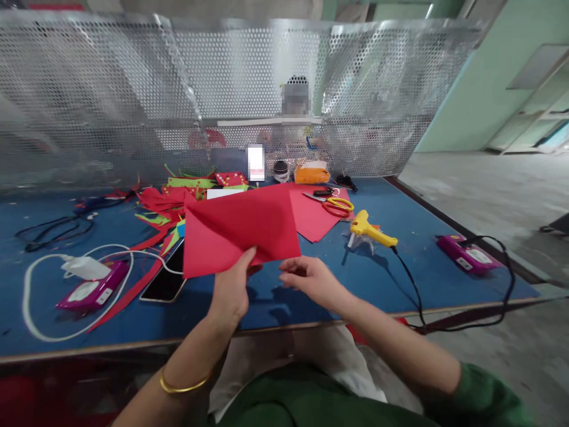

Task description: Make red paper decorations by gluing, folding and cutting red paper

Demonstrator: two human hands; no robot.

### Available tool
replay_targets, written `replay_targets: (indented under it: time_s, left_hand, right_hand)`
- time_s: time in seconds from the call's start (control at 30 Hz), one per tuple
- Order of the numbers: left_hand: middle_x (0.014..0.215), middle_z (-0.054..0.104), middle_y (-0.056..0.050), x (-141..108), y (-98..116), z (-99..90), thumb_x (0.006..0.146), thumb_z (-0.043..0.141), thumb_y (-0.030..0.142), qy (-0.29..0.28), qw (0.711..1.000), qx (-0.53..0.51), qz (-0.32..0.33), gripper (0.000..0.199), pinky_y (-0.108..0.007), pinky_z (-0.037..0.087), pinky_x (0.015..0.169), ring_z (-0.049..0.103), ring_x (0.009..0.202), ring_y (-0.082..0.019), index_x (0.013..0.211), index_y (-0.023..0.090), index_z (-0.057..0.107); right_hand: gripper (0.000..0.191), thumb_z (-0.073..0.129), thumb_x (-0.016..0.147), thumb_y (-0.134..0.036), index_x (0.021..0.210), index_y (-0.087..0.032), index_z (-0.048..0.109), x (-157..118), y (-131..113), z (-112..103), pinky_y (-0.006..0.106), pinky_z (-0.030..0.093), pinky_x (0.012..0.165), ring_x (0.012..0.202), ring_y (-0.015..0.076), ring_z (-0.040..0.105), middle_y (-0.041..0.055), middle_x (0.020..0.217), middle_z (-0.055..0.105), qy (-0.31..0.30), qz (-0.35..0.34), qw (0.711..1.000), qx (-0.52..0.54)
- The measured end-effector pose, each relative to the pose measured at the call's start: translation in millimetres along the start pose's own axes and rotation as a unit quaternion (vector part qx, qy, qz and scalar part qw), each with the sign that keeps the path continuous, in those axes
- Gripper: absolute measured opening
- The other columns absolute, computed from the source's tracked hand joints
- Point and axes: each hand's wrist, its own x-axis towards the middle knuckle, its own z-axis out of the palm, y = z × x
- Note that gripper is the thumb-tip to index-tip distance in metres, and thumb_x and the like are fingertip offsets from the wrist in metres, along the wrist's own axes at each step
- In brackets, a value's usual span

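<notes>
A sheet of red paper (242,228) is held up over the table, bent along a crease. My left hand (233,287) grips its lower edge, thumb in front and fingers behind it. Just below the sheet's lower right corner is my right hand (306,276), fingers curled with a gap between thumb and fingertips; nothing shows in it. More red paper (311,213) lies flat behind, with yellow-and-red-handled scissors (338,206) on it. To the right rests a yellow glue gun (371,228). A phone (166,276) lies left of my left hand.
Two purple power boxes (469,255) with cables sit at either side. Red and green paper scraps (164,201) pile up at back left. An orange packet (312,174) and a dark-lidded jar (281,171) stand before a perforated metal screen (249,71). A person is visible behind it.
</notes>
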Motion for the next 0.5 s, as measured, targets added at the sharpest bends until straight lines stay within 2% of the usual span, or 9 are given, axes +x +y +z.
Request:
replay_targets:
  time_s: [0.07, 0.1, 0.17, 0.2, 0.23, 0.3, 0.37, 0.5]
  left_hand:
    - [0.112, 0.075, -0.005, 11.9, 12.4, -3.4, 0.054, 0.087, 0.031, -0.002, 1.000, 0.009, 0.000, 0.044, -0.030, 0.059, 0.062, 0.070, 0.096, -0.025, 0.093, 0.021, 0.070]
    - [0.108, 0.076, -0.005, 17.7, 17.5, -3.1, 0.052, 0.088, 0.030, -0.012, 1.000, 0.011, 0.001, 0.044, -0.030, 0.059, 0.060, 0.070, 0.091, -0.024, 0.091, 0.020, 0.070]
    - [0.098, 0.077, -0.005, 28.4, 23.3, 1.1, 0.051, 0.089, 0.029, -0.037, 0.999, 0.015, -0.006, 0.041, -0.030, 0.058, 0.057, 0.069, 0.080, -0.022, 0.086, 0.020, 0.071]
    - [0.092, 0.077, -0.005, 33.2, 23.6, 4.4, 0.050, 0.089, 0.029, -0.048, 0.999, 0.014, -0.011, 0.039, -0.030, 0.058, 0.056, 0.068, 0.074, -0.020, 0.083, 0.019, 0.072]
    - [0.086, 0.076, -0.005, 37.5, 22.4, 7.9, 0.050, 0.089, 0.029, -0.057, 0.998, 0.013, -0.016, 0.037, -0.030, 0.057, 0.055, 0.066, 0.070, -0.019, 0.080, 0.018, 0.071]
    - [0.076, 0.072, -0.003, 44.7, 16.6, 14.1, 0.048, 0.090, 0.030, -0.066, 0.998, 0.009, -0.018, 0.037, -0.028, 0.056, 0.053, 0.063, 0.063, -0.016, 0.076, 0.015, 0.071]
    - [0.073, 0.071, -0.002, 49.6, 9.3, 17.4, 0.047, 0.089, 0.031, -0.067, 0.998, 0.006, -0.012, 0.039, -0.028, 0.055, 0.051, 0.062, 0.060, -0.015, 0.076, 0.014, 0.069]
    - [0.073, 0.070, -0.001, 52.6, 1.3, 15.0, 0.049, 0.089, 0.030, -0.074, 0.997, 0.010, -0.008, 0.040, -0.028, 0.053, 0.048, 0.062, 0.060, -0.016, 0.080, 0.015, 0.069]
  right_hand:
    - [0.014, 0.080, 0.076, -0.041, 0.072, -0.029, 0.074, 21.6, -10.3, -38.3, 0.036, 0.060, 0.069, 0.070, 0.0202, 0.070, -0.0014, 0.070, 0.073, -0.029, -0.004, 0.992, -0.125]
    - [0.014, 0.077, 0.081, -0.038, 0.076, -0.026, 0.073, 37.8, -16.2, -59.0, 0.037, 0.059, 0.078, 0.080, 0.0202, 0.070, 0.0007, 0.079, 0.074, -0.024, -0.001, 0.982, -0.188]
    - [0.026, 0.063, 0.096, -0.039, 0.110, -0.018, 0.068, 77.2, -26.4, -97.2, 0.042, 0.057, 0.090, 0.102, 0.0204, 0.067, 0.0062, 0.114, 0.069, -0.007, 0.015, 0.953, -0.302]
    - [0.031, 0.061, 0.097, -0.039, 0.122, -0.019, 0.063, 98.0, -29.5, -113.1, 0.043, 0.056, 0.092, 0.107, 0.0212, 0.065, 0.0087, 0.126, 0.064, 0.002, 0.027, 0.937, -0.350]
    - [0.035, 0.061, 0.097, -0.038, 0.127, -0.020, 0.061, 117.7, -30.7, -126.1, 0.044, 0.056, 0.092, 0.109, 0.0222, 0.064, 0.0096, 0.130, 0.062, 0.008, 0.041, 0.919, -0.392]
    - [0.039, 0.065, 0.095, -0.038, 0.127, -0.016, 0.061, 150.0, -27.7, -143.8, 0.044, 0.056, 0.093, 0.111, 0.0236, 0.064, 0.0122, 0.130, 0.062, 0.013, 0.063, 0.885, -0.461]
    - [0.039, 0.065, 0.095, -0.038, 0.127, -0.016, 0.061, 170.0, -18.2, -152.7, 0.043, 0.056, 0.092, 0.110, 0.0237, 0.064, 0.0115, 0.129, 0.062, 0.010, 0.075, 0.856, -0.512]
    - [0.040, 0.065, 0.095, -0.038, 0.128, -0.015, 0.060, 184.9, 8.6, -158.5, 0.043, 0.056, 0.092, 0.110, 0.0236, 0.064, 0.0123, 0.129, 0.062, 0.012, 0.056, 0.808, -0.586]
